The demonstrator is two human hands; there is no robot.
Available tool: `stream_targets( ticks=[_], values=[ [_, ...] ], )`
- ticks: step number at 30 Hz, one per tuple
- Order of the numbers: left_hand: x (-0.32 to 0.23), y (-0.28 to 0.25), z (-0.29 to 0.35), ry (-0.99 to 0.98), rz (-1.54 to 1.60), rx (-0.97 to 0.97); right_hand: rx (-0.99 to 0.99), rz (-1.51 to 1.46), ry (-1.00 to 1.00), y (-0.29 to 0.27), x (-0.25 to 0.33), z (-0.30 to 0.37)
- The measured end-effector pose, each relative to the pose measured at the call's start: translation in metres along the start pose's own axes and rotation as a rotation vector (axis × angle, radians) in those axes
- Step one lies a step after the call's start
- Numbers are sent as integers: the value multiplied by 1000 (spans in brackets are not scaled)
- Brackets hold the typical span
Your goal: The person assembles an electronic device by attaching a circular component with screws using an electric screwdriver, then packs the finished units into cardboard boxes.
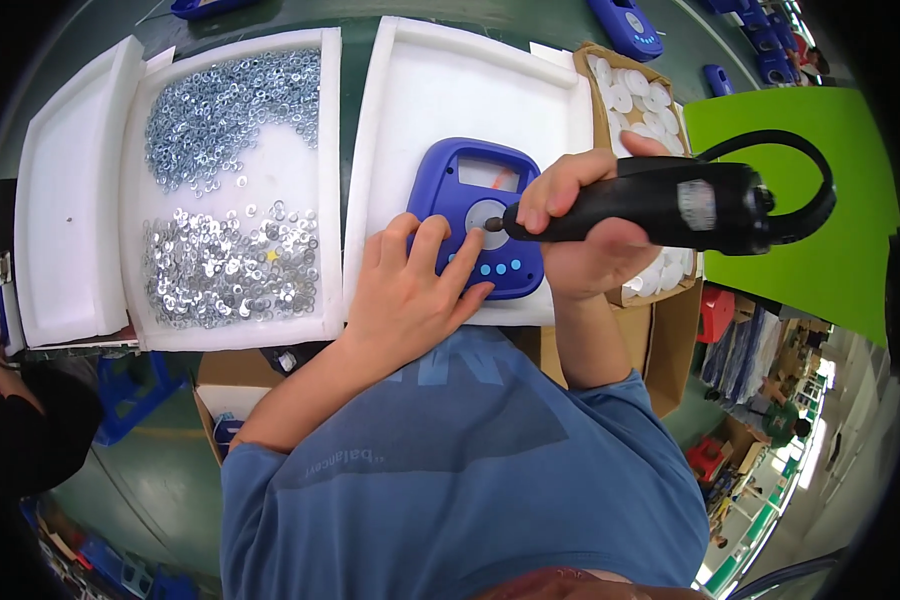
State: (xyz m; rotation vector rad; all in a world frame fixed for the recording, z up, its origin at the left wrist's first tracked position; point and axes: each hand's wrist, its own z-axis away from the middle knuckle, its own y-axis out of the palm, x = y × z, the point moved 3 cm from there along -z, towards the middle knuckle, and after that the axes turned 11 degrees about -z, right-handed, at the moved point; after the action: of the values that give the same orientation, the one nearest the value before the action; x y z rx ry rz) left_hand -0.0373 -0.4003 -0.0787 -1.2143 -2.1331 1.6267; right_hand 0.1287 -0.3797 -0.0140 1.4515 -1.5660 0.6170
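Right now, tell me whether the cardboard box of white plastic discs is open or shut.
Open: the top of the cardboard box is uncovered, leaving the white plastic discs inside visible.

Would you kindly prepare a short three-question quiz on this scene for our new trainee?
1. True or false: The bare left hand rests on the blue plastic housing.
2. Which holds the black cylindrical power screwdriver?
A) The left hand
B) The bare right hand
C) Both hands
3. Fill in the blank: The small ring-shaped metal washers lie in a ____ foam tray.

Key: 1. True; 2. B; 3. white.
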Motion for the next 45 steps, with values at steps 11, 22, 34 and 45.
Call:
stream_targets(
  ticks=[11,22,34,45],
  values=[
    [2,2,3,-6,-2,-3,139,-45,-85,6,-10,9],
    [2,4,4,1,1,2,131,-97,-59,5,-16,11],
    [0,0,4,27,-20,-36,-265,-49,-122,-40,24,-40],
    [7,-30,2,50,78,105,-452,190,319,-129,-63,-80]
  ],
)
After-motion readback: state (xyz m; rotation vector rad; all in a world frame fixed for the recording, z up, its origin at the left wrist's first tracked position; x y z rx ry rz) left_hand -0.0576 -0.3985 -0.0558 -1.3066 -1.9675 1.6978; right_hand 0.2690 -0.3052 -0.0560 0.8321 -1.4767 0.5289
